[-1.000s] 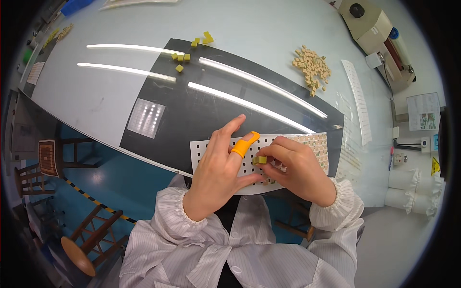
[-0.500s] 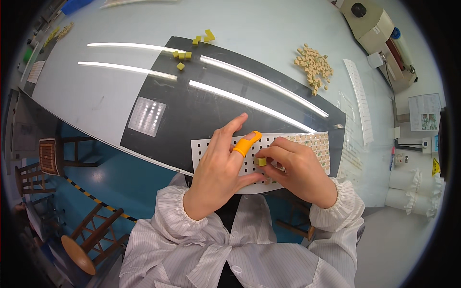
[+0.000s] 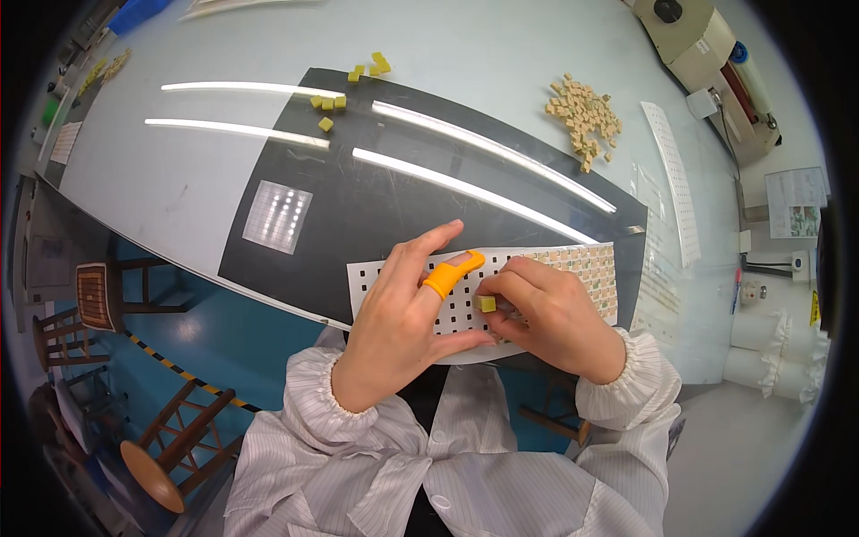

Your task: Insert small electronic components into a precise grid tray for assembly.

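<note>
A white sheet (image 3: 369, 271) with rows of small black squares lies across the near edge of the black mat. Its right part is covered with small tan pieces (image 3: 598, 277). My right hand (image 3: 557, 320) pinches a small yellow-green block (image 3: 486, 304) between thumb and fingers, just above the sheet; whether it touches the sheet is hidden. My left hand (image 3: 394, 309) rests over the left part of the sheet, fingers spread and thumb stretched toward the block. It holds nothing, and an orange finger cot (image 3: 452, 274) covers one fingertip.
Several yellow-green blocks (image 3: 327, 104) lie on and beyond the black mat (image 3: 394, 197). A heap of tan pieces (image 3: 582, 115) sits at its far right edge. A clear gridded square (image 3: 277, 217) lies on the left. A beige machine (image 3: 693, 45) stands far right; stools (image 3: 152, 474) stand on the floor.
The whole view has shifted slightly. My left hand has moved a little left and down, its orange-capped finger tilting. My right hand keeps its pinch on the block at nearly the same spot.
</note>
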`<state>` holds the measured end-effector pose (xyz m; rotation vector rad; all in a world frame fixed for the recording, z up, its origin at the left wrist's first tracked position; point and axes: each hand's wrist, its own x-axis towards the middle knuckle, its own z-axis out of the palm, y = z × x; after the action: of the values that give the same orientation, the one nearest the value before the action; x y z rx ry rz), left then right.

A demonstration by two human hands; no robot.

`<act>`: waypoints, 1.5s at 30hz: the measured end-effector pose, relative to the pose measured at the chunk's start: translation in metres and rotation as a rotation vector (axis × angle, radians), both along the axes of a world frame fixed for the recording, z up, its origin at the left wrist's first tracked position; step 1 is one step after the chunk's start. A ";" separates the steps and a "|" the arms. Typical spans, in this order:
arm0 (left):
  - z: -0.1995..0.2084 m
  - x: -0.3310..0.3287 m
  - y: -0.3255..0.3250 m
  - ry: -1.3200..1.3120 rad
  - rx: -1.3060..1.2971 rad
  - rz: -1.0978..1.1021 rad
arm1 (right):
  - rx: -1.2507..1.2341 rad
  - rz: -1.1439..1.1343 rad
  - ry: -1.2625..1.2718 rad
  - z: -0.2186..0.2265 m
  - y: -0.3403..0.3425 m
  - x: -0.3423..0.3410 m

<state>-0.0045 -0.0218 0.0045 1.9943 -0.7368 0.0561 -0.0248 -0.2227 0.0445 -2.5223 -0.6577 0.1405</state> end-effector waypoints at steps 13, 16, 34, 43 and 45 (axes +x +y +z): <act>0.003 -0.001 -0.001 0.033 -0.045 0.025 | 0.068 0.037 -0.078 0.006 -0.019 -0.007; 0.001 -0.001 -0.003 0.024 -0.032 0.032 | 0.073 0.067 -0.114 0.005 -0.018 -0.009; 0.000 -0.003 -0.006 0.019 -0.022 0.080 | 0.126 -0.016 -0.171 0.004 -0.010 -0.021; 0.000 -0.004 -0.005 0.023 -0.029 0.076 | 0.129 -0.230 -0.172 -0.008 -0.006 -0.033; -0.001 -0.004 -0.005 0.032 -0.023 0.077 | 0.145 -0.246 -0.149 -0.010 0.000 -0.034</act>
<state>-0.0081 -0.0269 0.0039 1.9967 -0.6358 0.0773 -0.0592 -0.2224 0.0340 -2.4636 -0.3925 -0.1776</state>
